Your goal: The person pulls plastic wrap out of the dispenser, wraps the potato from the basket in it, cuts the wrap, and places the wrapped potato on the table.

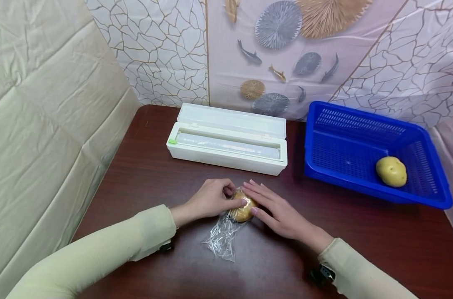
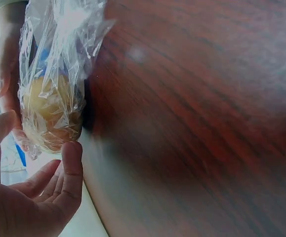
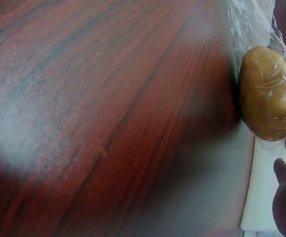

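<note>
A yellow potato [image 1: 242, 209] in clear plastic wrap sits on the brown table between both hands. The loose tail of plastic wrap [image 1: 222, 241] trails from it toward the person. My left hand [image 1: 211, 198] holds the potato from the left, its thumb across the top and its fingers curled at the far side. In the left wrist view, a fingertip meets the end of the wrapped potato [image 2: 54, 108]. My right hand [image 1: 276, 209] rests along the potato's right side with fingers extended. Creased film covers the potato [image 3: 267, 94] in the right wrist view.
Behind the hands stands a white wrap dispenser box [image 1: 226, 162], its lid [image 1: 232, 118] raised, with a roll of film [image 1: 226, 145] inside. To the right is a blue basket [image 1: 346, 162] holding another potato [image 1: 391, 171]. Patterned cloth hangs behind the table.
</note>
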Available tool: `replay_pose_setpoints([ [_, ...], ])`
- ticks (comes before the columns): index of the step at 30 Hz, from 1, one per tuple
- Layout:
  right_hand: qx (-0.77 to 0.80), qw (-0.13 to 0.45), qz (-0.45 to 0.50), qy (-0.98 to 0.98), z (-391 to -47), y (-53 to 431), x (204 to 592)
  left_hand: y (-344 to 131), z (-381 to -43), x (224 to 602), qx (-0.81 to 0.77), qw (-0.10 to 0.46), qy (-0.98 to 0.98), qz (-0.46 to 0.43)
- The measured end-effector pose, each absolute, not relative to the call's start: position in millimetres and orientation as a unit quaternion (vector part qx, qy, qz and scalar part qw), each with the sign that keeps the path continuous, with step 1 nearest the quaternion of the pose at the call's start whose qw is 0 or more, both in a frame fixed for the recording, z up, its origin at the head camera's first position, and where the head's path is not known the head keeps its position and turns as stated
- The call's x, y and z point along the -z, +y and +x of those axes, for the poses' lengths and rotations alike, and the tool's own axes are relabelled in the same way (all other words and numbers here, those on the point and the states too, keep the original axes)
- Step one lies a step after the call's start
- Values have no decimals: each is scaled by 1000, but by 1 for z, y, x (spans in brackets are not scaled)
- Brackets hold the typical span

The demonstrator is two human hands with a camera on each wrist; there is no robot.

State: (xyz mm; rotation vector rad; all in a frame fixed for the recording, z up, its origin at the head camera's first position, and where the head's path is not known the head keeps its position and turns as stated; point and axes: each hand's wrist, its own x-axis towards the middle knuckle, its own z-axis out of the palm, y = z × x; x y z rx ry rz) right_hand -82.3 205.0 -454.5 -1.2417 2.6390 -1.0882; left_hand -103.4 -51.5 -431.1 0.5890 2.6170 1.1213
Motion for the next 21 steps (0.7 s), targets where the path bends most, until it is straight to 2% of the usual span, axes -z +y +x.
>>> replay_pose_setpoints([
  [7,364,9,-380,850,-83,201,453,-54,-96,434,-410,106,878,223],
  [15,327,13,-409,852,-82,196,453,-52,-95,442,-424,108,872,218],
  [21,310,32,-404,860,-79,198,457,-51,-96,442,-429,116,871,209],
])
